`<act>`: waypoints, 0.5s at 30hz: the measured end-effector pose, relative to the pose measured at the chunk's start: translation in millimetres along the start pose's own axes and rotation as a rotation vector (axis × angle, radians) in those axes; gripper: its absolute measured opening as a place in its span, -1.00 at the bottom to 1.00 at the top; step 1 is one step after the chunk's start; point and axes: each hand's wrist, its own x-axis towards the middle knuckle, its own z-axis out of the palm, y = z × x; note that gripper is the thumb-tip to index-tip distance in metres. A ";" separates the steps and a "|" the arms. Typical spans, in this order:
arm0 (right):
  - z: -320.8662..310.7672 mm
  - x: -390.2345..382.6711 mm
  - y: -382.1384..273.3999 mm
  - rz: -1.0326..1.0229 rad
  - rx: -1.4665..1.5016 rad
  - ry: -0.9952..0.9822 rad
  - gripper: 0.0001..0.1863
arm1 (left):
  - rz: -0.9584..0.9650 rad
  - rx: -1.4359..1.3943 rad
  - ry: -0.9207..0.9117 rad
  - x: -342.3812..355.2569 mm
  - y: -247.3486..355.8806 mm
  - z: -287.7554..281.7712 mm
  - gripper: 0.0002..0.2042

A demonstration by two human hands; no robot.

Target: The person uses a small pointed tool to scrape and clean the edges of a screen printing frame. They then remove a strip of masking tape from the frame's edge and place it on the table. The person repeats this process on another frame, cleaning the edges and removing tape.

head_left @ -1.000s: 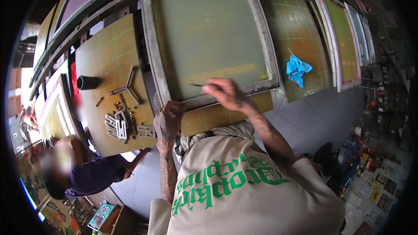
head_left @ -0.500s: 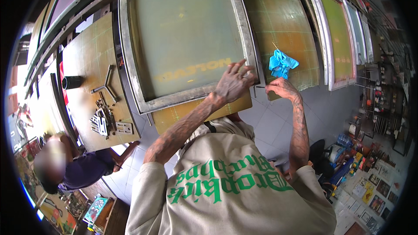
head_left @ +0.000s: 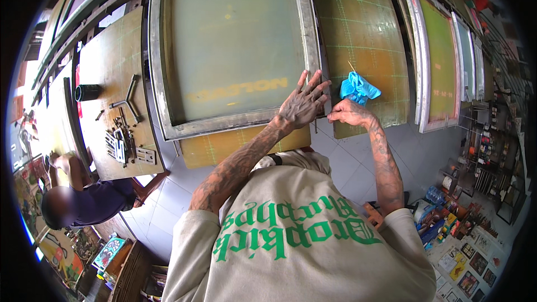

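Note:
A large screen printing frame (head_left: 224, 124) with metal sides and a greenish mesh lies over a tan board. My left hand (head_left: 304, 103) rests on its near right corner, palm down, fingers spread and pointing away from me. Just right of that corner, my right hand (head_left: 351, 113) is closed in a pinch at the frame's outer side. Whatever sits between those fingertips is too small to make out. Beyond the right hand, a crumpled blue cloth (head_left: 359, 88) lies on a second tan board (head_left: 366, 33) with green grid lines.
To the left, a board (head_left: 112, 39) carries a dark cup (head_left: 88, 92), a Y-shaped wrench (head_left: 132, 100) and several bolts and metal brackets (head_left: 116, 145). Another person (head_left: 100, 204) is at the lower left. More screen frames (head_left: 439, 61) stand at the right. Shelves (head_left: 492, 151) line the far right.
My left hand has flattened and its fingers have spread on the frame corner. My right hand stays pinched at the frame's side. The whole view has shifted slightly.

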 end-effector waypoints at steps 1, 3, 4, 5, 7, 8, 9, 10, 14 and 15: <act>-2.4 -0.5 -1.2 0.057 0.051 -0.045 -0.69 | -0.006 -0.004 0.007 -0.1 0.0 0.7 -0.65; -7.3 -1.8 -5.5 0.117 0.119 -0.118 -0.69 | -0.010 -0.001 0.004 -0.6 -0.1 -0.1 -0.65; -7.6 -4.8 -8.5 0.118 0.135 -0.147 -0.70 | -0.009 0.005 -0.005 -1.5 0.2 -1.5 -0.64; -7.6 -9.1 -12.8 0.120 0.151 -0.177 -0.70 | -0.009 0.012 -0.015 -1.3 -0.2 -2.9 -0.64; 4.7 -17.0 -31.8 0.157 0.183 -0.137 -0.70 | -0.038 0.016 -0.071 1.3 2.3 -8.2 -0.62; 12.7 -15.2 -35.8 0.211 0.199 -0.110 -0.70 | -0.050 0.018 -0.099 2.3 3.5 -10.7 -0.60; 15.5 -13.7 -38.6 0.263 0.208 -0.079 -0.70 | -0.056 0.014 -0.108 2.6 3.5 -11.5 -0.60; 15.4 -15.1 -39.9 0.324 0.392 -0.120 -0.73 | -0.060 0.010 -0.117 1.8 4.5 -12.2 -0.59; 43.5 -14.7 -27.4 0.573 1.473 -0.264 -0.84 | -0.053 0.058 -0.123 0.9 3.4 -11.5 -0.57; 42.8 -13.3 -23.4 0.581 1.567 -0.282 -0.84 | -0.044 0.061 -0.100 0.6 2.8 -11.4 -0.60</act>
